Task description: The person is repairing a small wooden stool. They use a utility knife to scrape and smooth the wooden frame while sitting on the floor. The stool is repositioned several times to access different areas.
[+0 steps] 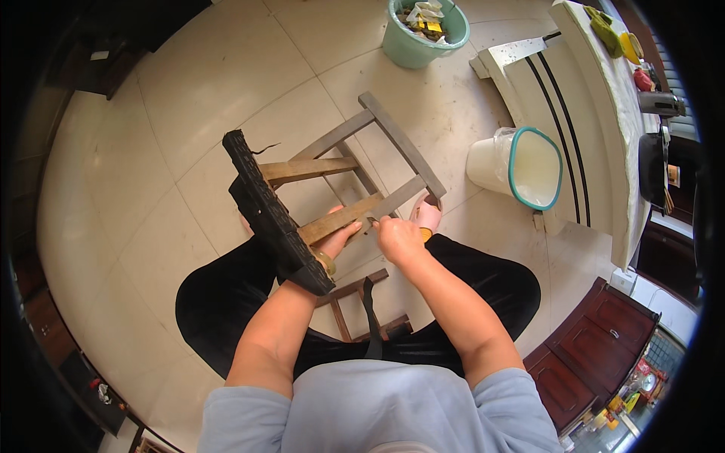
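The left forearm comes up from the lower edge, leaning slightly inward, and passes beneath the stool's black seat (260, 208), which hides part of the wrist. Past it, the left hand (336, 240) is wrapped round the stool's lower wooden leg (340, 217), thumb on the near side and fingertips showing beyond the wood; a bangle (326, 261) sits at that wrist. The right forearm slants up and to the left, elbow wide, and its hand (399, 238) is bent with the knuckles up, fingers curled inward beside the leg's grey end. A small dark piece (371, 221) shows at its fingertips (too small to identify), and I cannot tell how firmly the right hand is closed, or on what.

The stool lies tipped on its side between the person's spread knees, seat toward the left, grey crossbars toward the upper right. Nearer the body is a brown wooden frame (339, 320). A white bin (489, 162) with a teal rim stands to the right, well apart from both hands.
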